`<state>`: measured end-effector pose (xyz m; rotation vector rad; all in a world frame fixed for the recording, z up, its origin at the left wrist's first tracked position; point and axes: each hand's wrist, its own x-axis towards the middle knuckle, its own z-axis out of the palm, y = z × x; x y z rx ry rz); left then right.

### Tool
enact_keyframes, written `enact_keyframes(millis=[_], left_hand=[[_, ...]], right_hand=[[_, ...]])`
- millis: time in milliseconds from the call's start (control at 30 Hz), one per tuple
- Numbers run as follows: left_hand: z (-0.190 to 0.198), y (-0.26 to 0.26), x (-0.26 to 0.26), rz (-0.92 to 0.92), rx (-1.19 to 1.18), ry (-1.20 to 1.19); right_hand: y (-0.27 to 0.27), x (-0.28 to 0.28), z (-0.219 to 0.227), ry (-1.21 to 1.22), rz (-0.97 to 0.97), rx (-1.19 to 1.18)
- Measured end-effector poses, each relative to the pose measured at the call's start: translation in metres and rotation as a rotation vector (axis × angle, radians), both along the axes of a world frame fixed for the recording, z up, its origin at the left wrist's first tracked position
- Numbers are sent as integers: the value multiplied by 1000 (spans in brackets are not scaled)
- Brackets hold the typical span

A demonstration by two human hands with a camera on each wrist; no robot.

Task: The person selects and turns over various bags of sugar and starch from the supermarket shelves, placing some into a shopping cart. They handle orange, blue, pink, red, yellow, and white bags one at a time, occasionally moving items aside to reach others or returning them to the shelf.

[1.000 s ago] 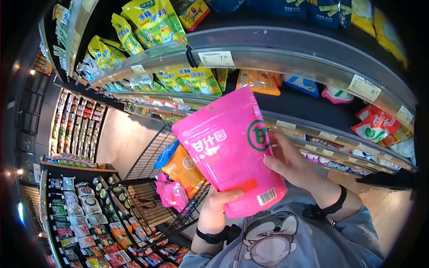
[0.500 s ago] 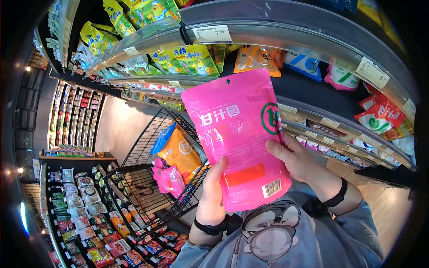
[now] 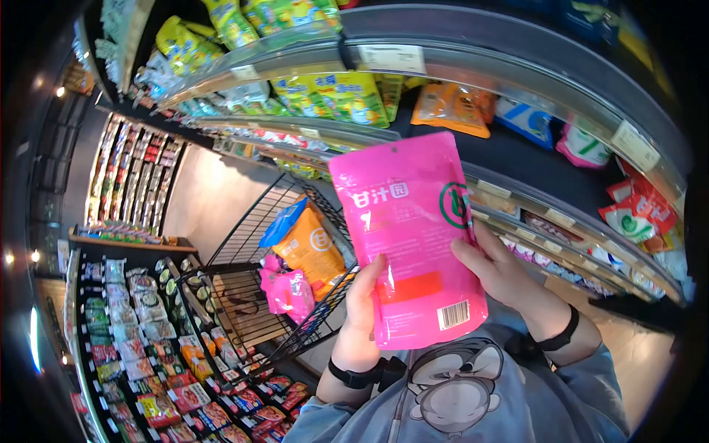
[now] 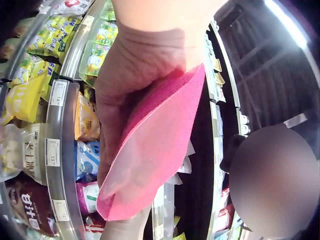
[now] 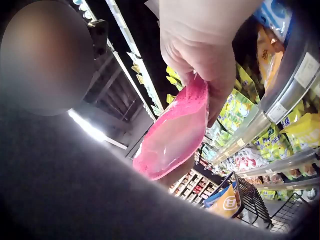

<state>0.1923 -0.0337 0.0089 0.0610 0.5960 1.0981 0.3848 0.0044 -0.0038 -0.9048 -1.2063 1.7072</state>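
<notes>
A pink stand-up pouch (image 3: pixel 413 244) with white lettering, a green round logo and a barcode is held up in front of the chest. My left hand (image 3: pixel 360 299) grips its left edge low down, thumb on the printed face and the other fingers behind. On the opposite edge my right hand (image 3: pixel 498 258) holds it the same way, thumb near the logo. The left wrist view shows the pouch's base (image 4: pixel 155 145) with the left hand (image 4: pixel 142 70) round one side. In the right wrist view the right hand (image 5: pixel 200 55) pinches the pouch's end (image 5: pixel 175 135).
A black wire cart (image 3: pixel 229 295) stands to the left, carrying an orange bag (image 3: pixel 306 247), a blue one and a pink one (image 3: pixel 286 292). Shelves with price tags (image 3: pixel 391 57) and bagged goods (image 3: pixel 452 107) curve along the front and right. A low display of packets (image 3: pixel 148 310) lies at lower left.
The pouch has turned more upright and squarer to the head camera. My left thumb has moved from its bottom edge up onto its left side. Both hands keep holding it.
</notes>
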Motion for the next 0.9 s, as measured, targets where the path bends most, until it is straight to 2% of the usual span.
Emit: enact_keyframes(millis=[100, 133, 167, 233, 267, 300, 333, 367, 400, 433, 467, 533, 567, 600, 633, 667, 700, 733, 767, 800, 867, 900], left_hand=[[-11, -6, -37, 100, -25, 158], [-11, -7, -49, 202, -81, 223], [-8, -9, -66, 274, -143, 346], [-12, -18, -103, 461, -95, 626], [-25, -21, -125, 602, -105, 736], [-39, -25, -151, 656, -64, 804], [-53, -29, -174, 714, -5, 1034], [-87, -39, -220, 679, 42, 1278], [-95, -43, -236, 654, 74, 1506], [-121, -49, -264, 610, 61, 1954], [-88, -44, -235, 316, -333, 2198], [-131, -51, -260, 24, -324, 2244], [-190, -62, -298, 38, -10, 2215], [-168, -51, -262, -391, -358, 2313], [-172, -54, -253, -337, -252, 2430], [-167, -50, -242, -259, -321, 2403], [-204, -54, -273, -133, -295, 2419], [-220, -54, -272, -248, -379, 2929], [-152, -44, -195, 68, -250, 3099], [-137, -37, -180, 60, -200, 3134], [-110, -19, -150, 62, -105, 3165], [-92, -11, -131, 284, 170, 2729]], right_hand=[[4, 5, -9, -42, 23, -55], [7, 10, -11, -67, 71, -68], [10, 16, -10, -95, 115, -82], [13, 22, -12, -123, 143, -104], [14, 27, -18, -146, 157, -139], [15, 31, -24, -170, 164, -174], [16, 34, -30, -176, 156, -148], [16, 34, -33, -186, 135, -139], [16, 34, -34, -195, 139, -126], [16, 35, -37, -209, 128, -114], [16, 33, -44, -179, 104, -106], [16, 35, -49, -228, 113, 19], [15, 37, -49, -281, 122, -5], [14, 40, -57, -250, 91, 4], [14, 45, -46, -289, 60, 6], [13, 51, -47, -328, -25, 119], [11, 58, -44, -384, -137, 207], [7, 69, -39, -434, -264, 261], [4, 80, -33, -481, -380, 315], [-1, 93, -29, -492, -414, 312], [-9, 123, -20, -614, -912, 573], [-15, 140, -14, -712, -1079, 703]])
